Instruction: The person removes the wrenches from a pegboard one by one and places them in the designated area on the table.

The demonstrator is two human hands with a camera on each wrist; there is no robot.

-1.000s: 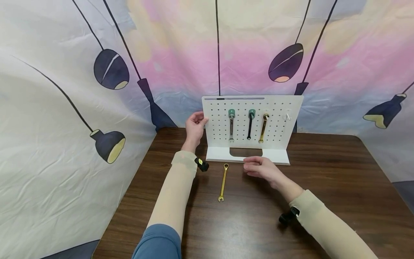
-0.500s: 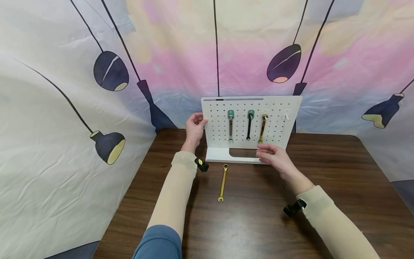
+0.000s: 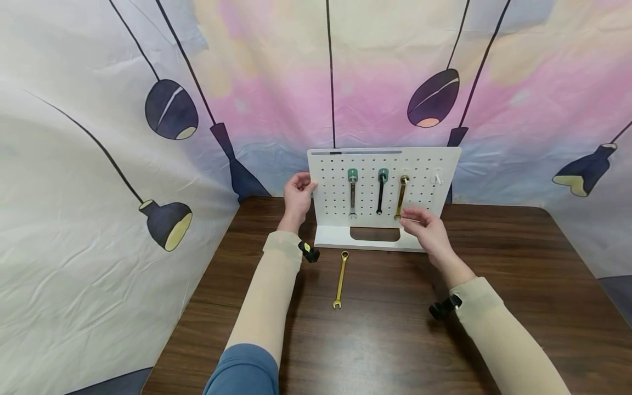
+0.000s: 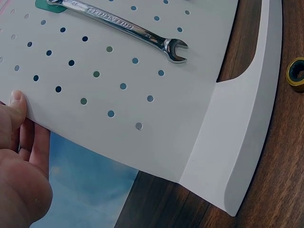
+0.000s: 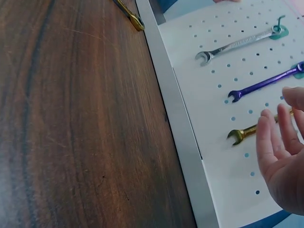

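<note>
A white pegboard stand is upright at the back of the table. My left hand pinches its left edge, thumb on the front face and fingers behind. On the board hang a chrome wrench, a dark purple wrench and a gold wrench. Loosely bent fingers of my right hand are at the lower end of that gold wrench, overlapping its shaft in the right wrist view. A second gold wrench lies on the tabletop before the stand.
To the right of the hanging wrenches, a white hook sticks out with nothing on it. The stand's base has a cut-out in its middle. Behind the brown wooden table hangs a printed cloth.
My right hand has moved right and up, from in front of the stand's base to the lower end of the hanging gold wrench. The left hand stays at the board's edge.
</note>
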